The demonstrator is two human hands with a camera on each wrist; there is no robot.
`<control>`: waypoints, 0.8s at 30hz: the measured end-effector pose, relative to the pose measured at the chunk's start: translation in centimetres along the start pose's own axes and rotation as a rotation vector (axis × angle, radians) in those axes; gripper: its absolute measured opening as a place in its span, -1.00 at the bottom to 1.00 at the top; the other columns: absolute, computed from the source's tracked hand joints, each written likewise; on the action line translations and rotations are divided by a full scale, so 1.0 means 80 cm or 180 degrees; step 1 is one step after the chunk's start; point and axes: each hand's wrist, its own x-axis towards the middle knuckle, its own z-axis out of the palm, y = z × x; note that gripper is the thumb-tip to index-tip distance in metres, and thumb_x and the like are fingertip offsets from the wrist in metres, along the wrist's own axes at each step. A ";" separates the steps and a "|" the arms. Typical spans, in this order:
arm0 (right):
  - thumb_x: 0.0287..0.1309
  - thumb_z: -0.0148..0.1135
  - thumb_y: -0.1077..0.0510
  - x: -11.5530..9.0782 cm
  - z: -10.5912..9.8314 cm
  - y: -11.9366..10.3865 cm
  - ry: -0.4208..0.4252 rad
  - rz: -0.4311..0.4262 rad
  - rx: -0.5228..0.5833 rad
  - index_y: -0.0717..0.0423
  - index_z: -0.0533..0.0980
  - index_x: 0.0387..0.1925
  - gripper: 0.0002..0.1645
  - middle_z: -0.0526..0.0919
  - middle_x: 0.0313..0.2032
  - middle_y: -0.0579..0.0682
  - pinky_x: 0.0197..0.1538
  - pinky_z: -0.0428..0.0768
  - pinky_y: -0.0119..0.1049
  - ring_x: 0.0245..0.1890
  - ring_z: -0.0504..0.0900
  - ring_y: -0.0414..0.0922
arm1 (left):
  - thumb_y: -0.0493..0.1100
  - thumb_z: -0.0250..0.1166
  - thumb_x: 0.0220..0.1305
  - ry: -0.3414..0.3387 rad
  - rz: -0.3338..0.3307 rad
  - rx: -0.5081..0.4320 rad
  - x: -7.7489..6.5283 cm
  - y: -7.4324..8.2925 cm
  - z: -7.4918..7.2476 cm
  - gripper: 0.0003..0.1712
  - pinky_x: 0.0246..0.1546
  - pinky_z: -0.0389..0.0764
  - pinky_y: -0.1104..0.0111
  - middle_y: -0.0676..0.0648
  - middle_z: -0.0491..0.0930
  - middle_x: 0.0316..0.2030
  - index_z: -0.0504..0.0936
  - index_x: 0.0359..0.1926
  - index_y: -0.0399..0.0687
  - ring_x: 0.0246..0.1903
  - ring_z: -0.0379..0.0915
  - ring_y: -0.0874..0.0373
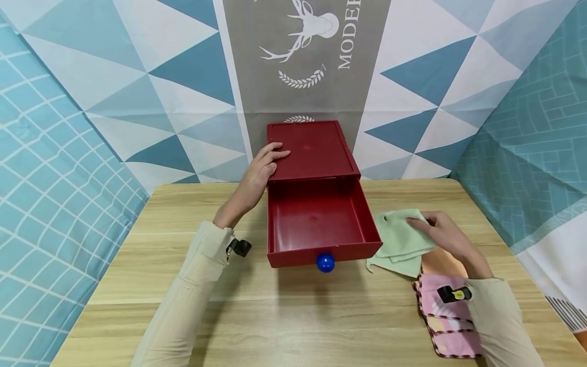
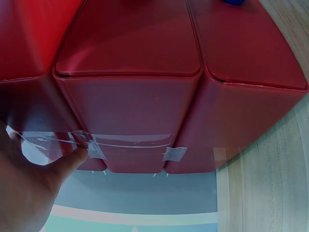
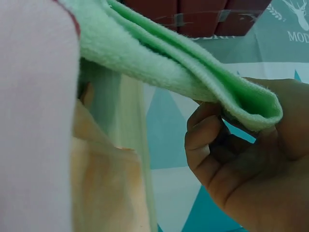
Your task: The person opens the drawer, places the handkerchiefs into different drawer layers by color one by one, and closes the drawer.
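A dark red drawer cabinet [image 1: 312, 148] stands at the back of the table, with its top drawer [image 1: 316, 224] pulled out and the bare floor of that drawer showing. On the drawer's front is a blue round knob [image 1: 325, 263]. My left hand [image 1: 257, 178] rests on the cabinet's top left edge, fingers over the top; in the left wrist view its thumb [image 2: 72, 162] touches the taped side. With my right hand [image 1: 442, 232] I pinch a folded light green towel [image 1: 396, 237], partly lifted, right of the drawer. The right wrist view shows the towel's fold [image 3: 256, 108] between thumb and fingers.
Pink towels [image 1: 442, 293] with dark checked borders lie stacked at the right, partly under my right sleeve. An orange cloth [image 1: 442, 262] lies between them and the green towel. A patterned fabric backdrop [image 1: 183, 92] rises behind the wooden table [image 1: 302, 326].
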 end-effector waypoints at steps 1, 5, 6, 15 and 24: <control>0.42 0.13 -0.04 -0.001 -0.001 -0.001 0.0029 -0.0017 -0.0035 0.30 0.49 -0.45 -0.52 0.44 -0.61 -0.04 -0.49 0.44 -0.29 -0.62 0.47 -0.13 | -0.11 -0.18 0.52 0.0001 -0.0002 0.0001 0.000 0.000 0.000 -0.48 0.40 0.06 -0.01 -0.09 0.19 0.44 0.48 0.34 -0.09 0.46 -0.01 0.11; 0.42 0.13 -0.01 -0.003 -0.005 -0.005 0.0139 -0.0140 -0.0165 0.26 0.50 -0.49 -0.55 0.41 -0.61 -0.05 -0.51 0.42 -0.30 -0.62 0.45 -0.14 | -0.09 -0.18 0.53 0.0005 0.0001 0.0007 -0.001 0.000 0.000 -0.48 0.40 0.05 -0.02 -0.09 0.19 0.44 0.48 0.34 -0.09 0.45 -0.01 0.12; 0.42 0.13 0.00 -0.003 -0.006 -0.006 0.0164 -0.0173 -0.0196 0.25 0.49 -0.50 -0.56 0.39 -0.61 -0.06 -0.51 0.41 -0.30 -0.63 0.44 -0.14 | -0.09 -0.18 0.53 0.0004 0.0003 0.0007 -0.001 0.000 0.000 -0.48 0.40 0.05 -0.02 -0.09 0.19 0.44 0.48 0.34 -0.09 0.45 -0.01 0.12; 0.42 0.13 0.07 -0.008 -0.012 -0.015 0.0295 -0.0353 -0.0399 0.17 0.49 -0.51 -0.63 0.27 -0.65 -0.13 -0.53 0.33 -0.28 -0.66 0.32 -0.19 | -0.08 -0.19 0.53 -0.0004 0.0007 -0.0007 -0.001 0.000 0.000 -0.47 0.40 0.05 -0.03 -0.11 0.19 0.44 0.47 0.35 -0.10 0.45 -0.02 0.13; 0.43 0.12 0.10 -0.019 -0.017 -0.037 0.0461 -0.0390 -0.0492 0.19 0.54 -0.44 -0.69 0.17 -0.68 -0.15 -0.57 0.26 -0.26 -0.69 0.21 -0.20 | -0.09 -0.18 0.51 -0.0011 0.0012 -0.0013 -0.001 -0.002 0.001 -0.46 0.40 0.06 -0.04 -0.14 0.18 0.44 0.46 0.35 -0.13 0.45 -0.02 0.11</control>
